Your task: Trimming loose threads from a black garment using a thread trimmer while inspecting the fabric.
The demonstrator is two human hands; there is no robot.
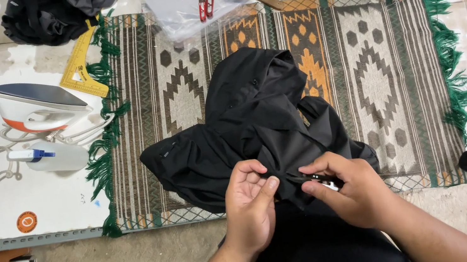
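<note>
A black garment [252, 127] is heaped at the centre of the frame on a patterned rug [377, 73]. A fold of it is pinched by the left hand [249, 202]; small thread snips [319, 178] are gripped by the right hand [349, 190]. The cloth looks soft and light, best held near the seam. An iron [37, 107] lies on the bench [48, 202] at the left, well apart.

Matt black cloth garment [258, 126] on a rough woven rug [375, 61] with fringe.
</note>
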